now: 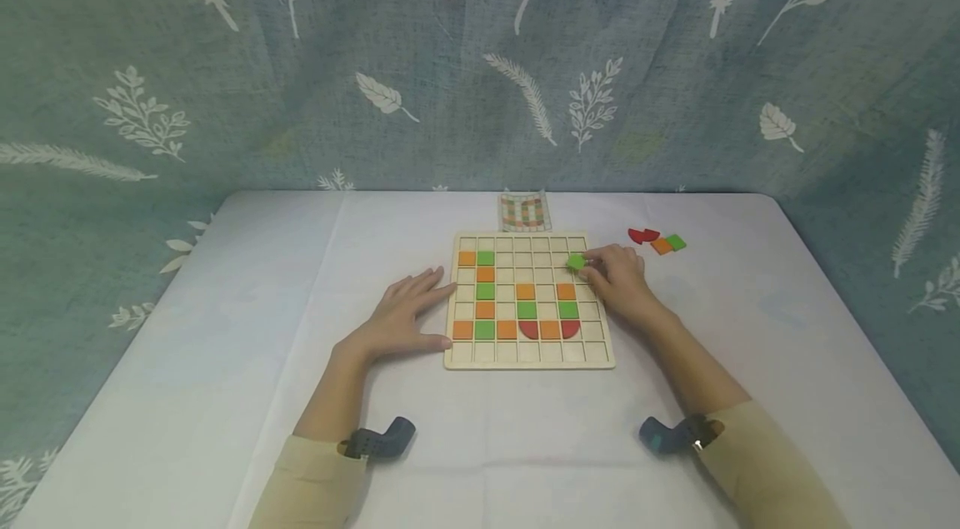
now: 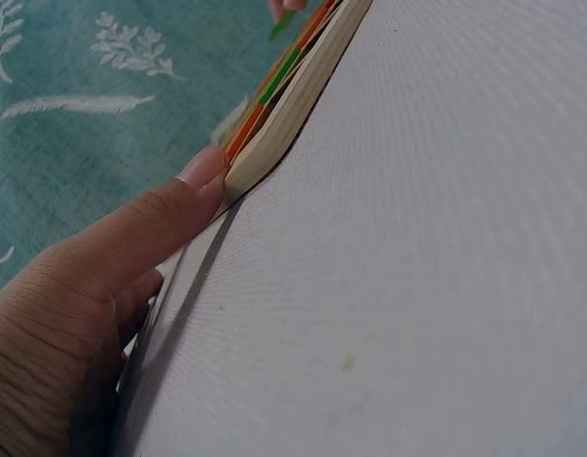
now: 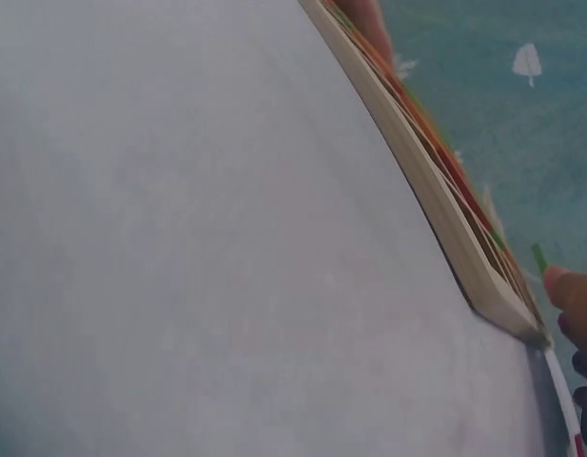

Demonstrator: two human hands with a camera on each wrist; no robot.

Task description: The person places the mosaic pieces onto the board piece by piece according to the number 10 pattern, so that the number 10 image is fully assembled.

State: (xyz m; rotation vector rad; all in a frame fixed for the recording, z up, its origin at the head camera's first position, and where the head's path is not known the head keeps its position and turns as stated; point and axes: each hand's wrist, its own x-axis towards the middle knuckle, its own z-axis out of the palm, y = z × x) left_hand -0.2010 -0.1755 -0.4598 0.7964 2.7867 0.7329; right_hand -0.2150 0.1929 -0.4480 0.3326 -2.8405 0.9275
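A wooden grid board (image 1: 517, 356) lies on the white table, several orange and green square tiles and two red quarter-round tiles set in its cells. My right hand (image 1: 622, 283) pinches a green square tile (image 1: 576, 262) between thumb and fingers over the board's upper right cells. In the right wrist view, that green tile (image 3: 539, 258) stands tilted at the fingertips, above the board's corner. Along the left edge rests my left hand (image 1: 405, 314), its fingers spread and touching the frame. The left wrist view shows the left thumb (image 2: 203, 171) against the board's near corner.
Behind the board lies a small pattern card (image 1: 524, 212) printed with a coloured grid. Loose red pieces (image 1: 643, 236), an orange tile (image 1: 662, 246) and a green tile (image 1: 677, 242) sit to the right. A leaf-patterned curtain (image 1: 450, 96) hangs behind the table.
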